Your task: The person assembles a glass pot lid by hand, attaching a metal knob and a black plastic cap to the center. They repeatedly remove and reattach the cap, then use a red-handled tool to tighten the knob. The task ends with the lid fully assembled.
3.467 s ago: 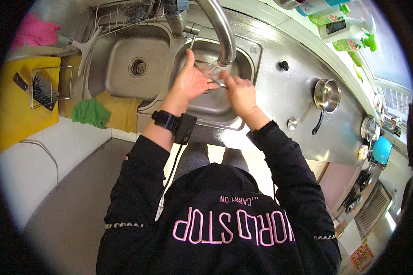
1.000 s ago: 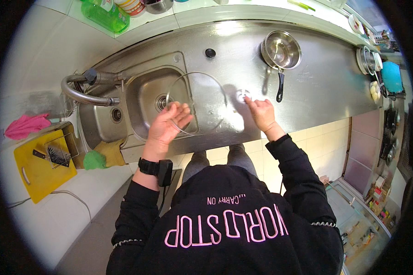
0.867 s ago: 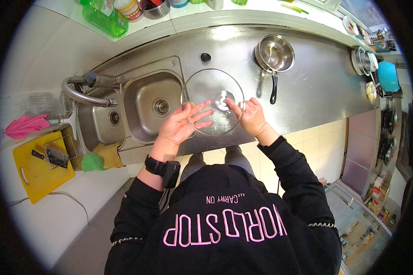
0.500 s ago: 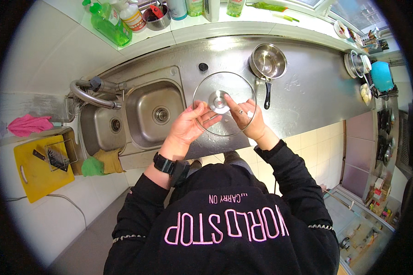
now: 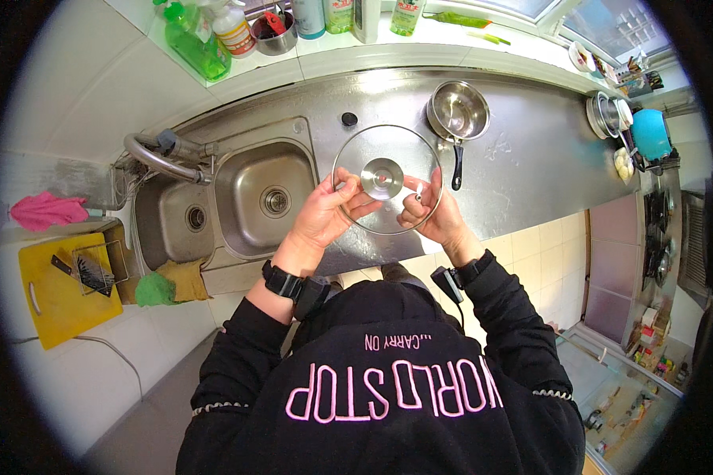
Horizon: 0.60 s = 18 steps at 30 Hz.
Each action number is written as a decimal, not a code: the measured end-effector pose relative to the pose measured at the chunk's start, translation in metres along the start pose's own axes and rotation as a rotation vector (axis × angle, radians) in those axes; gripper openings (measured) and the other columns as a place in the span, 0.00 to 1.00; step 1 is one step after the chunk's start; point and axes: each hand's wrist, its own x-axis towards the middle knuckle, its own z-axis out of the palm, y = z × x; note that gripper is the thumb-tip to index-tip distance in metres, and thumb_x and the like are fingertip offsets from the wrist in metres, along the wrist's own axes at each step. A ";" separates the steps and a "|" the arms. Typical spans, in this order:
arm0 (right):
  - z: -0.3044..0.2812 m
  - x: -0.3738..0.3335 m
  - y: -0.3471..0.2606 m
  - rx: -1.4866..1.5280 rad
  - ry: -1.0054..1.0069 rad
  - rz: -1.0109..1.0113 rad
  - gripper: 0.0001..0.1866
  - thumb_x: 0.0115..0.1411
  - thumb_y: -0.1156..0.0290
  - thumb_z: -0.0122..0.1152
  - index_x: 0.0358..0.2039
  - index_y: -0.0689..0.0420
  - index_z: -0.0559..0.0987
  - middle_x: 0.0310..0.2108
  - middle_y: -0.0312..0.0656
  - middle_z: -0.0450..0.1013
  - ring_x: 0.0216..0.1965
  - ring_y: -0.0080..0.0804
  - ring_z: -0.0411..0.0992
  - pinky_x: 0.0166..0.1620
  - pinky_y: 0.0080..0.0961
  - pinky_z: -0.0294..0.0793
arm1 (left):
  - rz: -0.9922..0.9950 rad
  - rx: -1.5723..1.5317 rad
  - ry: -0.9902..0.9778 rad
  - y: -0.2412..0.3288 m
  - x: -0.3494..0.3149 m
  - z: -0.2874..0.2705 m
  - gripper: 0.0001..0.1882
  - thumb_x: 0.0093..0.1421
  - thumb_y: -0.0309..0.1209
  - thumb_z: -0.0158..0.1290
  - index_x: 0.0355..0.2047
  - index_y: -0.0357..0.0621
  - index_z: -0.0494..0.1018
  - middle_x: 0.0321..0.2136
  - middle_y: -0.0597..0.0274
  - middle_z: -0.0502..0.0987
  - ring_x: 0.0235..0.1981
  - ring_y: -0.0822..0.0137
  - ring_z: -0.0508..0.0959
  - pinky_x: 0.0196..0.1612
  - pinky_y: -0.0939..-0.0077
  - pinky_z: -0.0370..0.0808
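A round glass pot lid [image 5: 364, 150] with a thin metal rim and a silver centre disc is held over the counter's edge, between both hands. My left hand [image 5: 325, 207] grips its left rim, thumb on one side and fingers showing at the other. At the right rim, my right hand [image 5: 436, 207] is closed on the lid with its fingers curled. A small pale bit shows at those fingers, too small to name. Beyond the lid, a small black knob [image 5: 348, 119] lies on the steel counter. A steel saucepan [image 5: 459, 111] with a black handle stands to its right.
A double sink [image 5: 265, 190] with a curved faucet [image 5: 162, 162] is at the left. A yellow cutting board [image 5: 63, 293] stands below it with a knife. Bottles [image 5: 194, 43] line the windowsill. Bowls [image 5: 602, 115] and a blue container [image 5: 651, 133] sit at the counter's right end.
My right hand has drawn back from the lid's centre disc to the right rim, its index finger now curled. My left hand keeps its grip on the lid.
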 end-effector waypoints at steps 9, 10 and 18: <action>-0.005 0.003 0.009 -0.295 0.189 0.078 0.36 0.72 0.40 0.41 0.59 0.61 0.75 0.15 0.25 0.51 0.16 0.19 0.49 0.28 0.21 0.58 | 0.006 0.015 0.135 0.005 -0.021 -0.030 0.02 0.71 0.28 0.49 0.40 0.46 0.71 0.45 0.56 0.79 0.51 0.52 0.81 0.58 0.50 0.78; -0.012 0.004 0.009 -0.459 0.231 0.079 0.32 0.73 0.43 0.44 0.57 0.61 0.77 0.15 0.24 0.51 0.16 0.18 0.49 0.27 0.20 0.57 | 0.015 0.016 0.174 0.007 -0.029 -0.039 0.01 0.71 0.27 0.50 0.40 0.46 0.71 0.47 0.54 0.79 0.50 0.51 0.82 0.58 0.50 0.78; -0.083 0.053 0.010 -1.227 0.644 0.003 0.13 0.63 0.65 0.66 0.45 0.57 0.84 0.22 0.28 0.72 0.18 0.16 0.61 0.22 0.18 0.60 | 0.186 0.054 0.516 0.029 -0.090 -0.108 0.03 0.70 0.27 0.52 0.36 0.46 0.73 0.42 0.54 0.81 0.50 0.54 0.82 0.59 0.52 0.78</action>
